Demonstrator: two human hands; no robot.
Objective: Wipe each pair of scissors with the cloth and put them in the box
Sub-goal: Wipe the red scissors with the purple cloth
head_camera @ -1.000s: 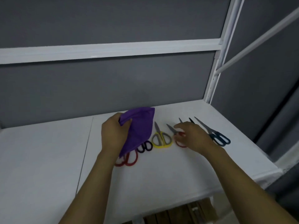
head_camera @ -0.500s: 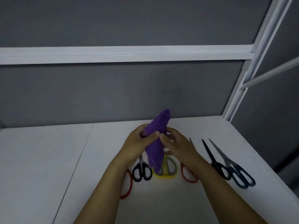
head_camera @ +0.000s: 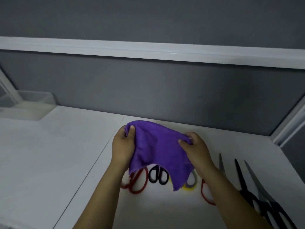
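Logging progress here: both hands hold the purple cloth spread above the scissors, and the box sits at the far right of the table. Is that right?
One slip: the head view shows the box at the far left of the table, not the right. The rest stands: left hand and right hand hold the purple cloth spread above the scissors.

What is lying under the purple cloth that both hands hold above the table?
Below the purple cloth, the handles of red scissors, black scissors and yellow scissors show. Their blades are hidden by it.
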